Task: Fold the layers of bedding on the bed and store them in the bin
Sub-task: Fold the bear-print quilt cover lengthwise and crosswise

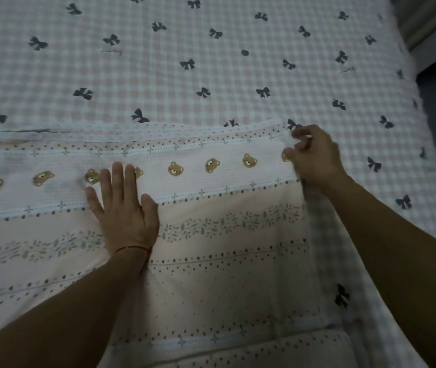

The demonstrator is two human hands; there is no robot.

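- You are looking down at a bed whose checked sheet, pink and white with dark bows, is covering the far half and the right side of the view.
- No brand, label or readable writing is showing on any of the cloth; the only markings are printed patterns.
- A folded blanket is lying on top of the sheet in the near half, its long axis running left to right across the bed, with its printed stripes running the same way.
- Its far edge is lying roughly straight across the middle of the view, and its right edge is running back toward you.
- A white band with a row of brown bear faces is running along that far edge, between dotted lines; nearer you, a leafy band and more dotted rows are crossing pale pink cloth.
- Your left hand is lying flat on the blanket, fingers straight and spread, pressing on the bear band, with a thin red string around the wrist.
- Your right hand is pinching the blanket's far right corner, fingers curled on the cloth.
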